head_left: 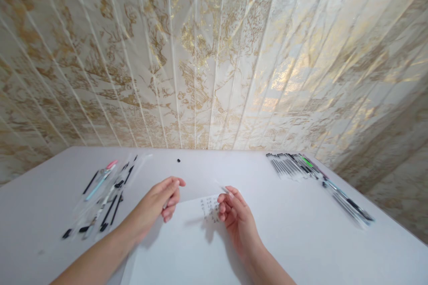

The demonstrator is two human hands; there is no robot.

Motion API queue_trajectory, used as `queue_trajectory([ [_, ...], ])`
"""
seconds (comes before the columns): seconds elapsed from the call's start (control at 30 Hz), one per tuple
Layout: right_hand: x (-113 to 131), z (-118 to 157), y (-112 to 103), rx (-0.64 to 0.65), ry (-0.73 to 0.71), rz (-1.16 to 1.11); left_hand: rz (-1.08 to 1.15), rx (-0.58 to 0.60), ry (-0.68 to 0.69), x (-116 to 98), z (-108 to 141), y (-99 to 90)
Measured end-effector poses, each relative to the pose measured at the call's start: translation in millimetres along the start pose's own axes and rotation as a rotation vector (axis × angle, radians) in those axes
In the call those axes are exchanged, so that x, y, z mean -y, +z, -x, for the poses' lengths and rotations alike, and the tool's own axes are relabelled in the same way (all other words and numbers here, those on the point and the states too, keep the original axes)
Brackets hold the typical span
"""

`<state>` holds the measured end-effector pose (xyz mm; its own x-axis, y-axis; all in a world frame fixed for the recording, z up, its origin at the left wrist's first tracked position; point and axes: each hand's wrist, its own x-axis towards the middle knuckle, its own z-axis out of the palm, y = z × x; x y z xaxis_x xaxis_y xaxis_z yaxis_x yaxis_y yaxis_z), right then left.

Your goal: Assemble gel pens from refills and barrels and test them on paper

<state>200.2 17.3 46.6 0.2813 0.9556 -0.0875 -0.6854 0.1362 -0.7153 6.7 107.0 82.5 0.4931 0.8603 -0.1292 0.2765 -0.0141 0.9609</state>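
My left hand (164, 197) hovers over the upper left part of a white sheet of paper (174, 249). Its fingers are curled, and a small greyish bit shows at the palm, too unclear to name. Over the paper's upper right corner, my right hand (236, 213) pinches a thin, pale, pen-like stick (223, 187), its narrow end pointing up and left. Its far end is blurred, so I cannot tell whether it is a whole pen or a part. Rows of dark handwriting (210, 207) lie on the paper between the hands.
Loose pens and pen parts (107, 196) lie scattered on the left of the white table (284, 240). Pens (284, 165) stand in a row at the back right, with more pens (351, 205) along the right edge. A small black piece (178, 160) lies near the patterned curtain (194, 75).
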Motion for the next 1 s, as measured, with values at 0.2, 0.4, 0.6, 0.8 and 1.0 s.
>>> queue_trajectory([
  [0.2,-6.1,5.2,2.7,0.063,-0.05,0.126,-0.478,-0.288,0.122,7.1,-76.4,-43.9],
  [0.4,-7.8,5.5,2.9,0.054,-0.053,0.213,-0.848,-0.239,0.135,17.6,-120.6,-46.8],
  [0.6,-7.3,0.5,-0.9,-0.016,-0.099,0.256,-0.977,-0.218,0.144,22.7,-103.3,-33.9],
  [0.8,-9.3,-2.0,-2.9,-0.031,-0.119,0.272,-0.984,-0.267,0.067,22.6,-88.2,-34.7],
  [1.0,-10.8,-1.7,-4.4,-0.028,-0.133,0.306,-0.937,-0.252,0.003,14.9,-106.8,-43.8],
])
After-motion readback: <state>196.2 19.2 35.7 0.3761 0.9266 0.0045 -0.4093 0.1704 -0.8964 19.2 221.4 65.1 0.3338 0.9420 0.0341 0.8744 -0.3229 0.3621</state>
